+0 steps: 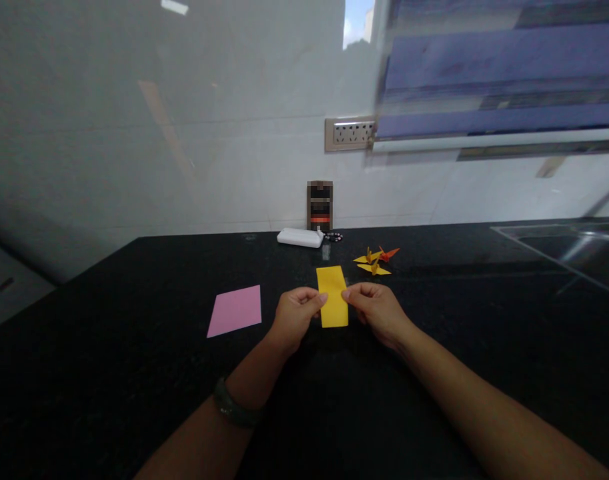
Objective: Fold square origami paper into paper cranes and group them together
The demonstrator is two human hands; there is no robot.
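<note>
A folded yellow paper (333, 293), a narrow upright rectangle, is held above the black countertop (134, 373). My left hand (295, 317) pinches its left edge and my right hand (374, 308) pinches its right edge, both with fingers closed. A pink sheet of paper (235, 310) lies flat on the counter to the left of my left hand. Behind my right hand sit small folded paper cranes, yellow (373, 268) and orange (388, 253).
A white flat box (300, 237) and a dark upright object (319, 205) stand at the back against the tiled wall. A wall socket (349, 133) is above them. A steel sink (569, 250) is set into the counter at the far right.
</note>
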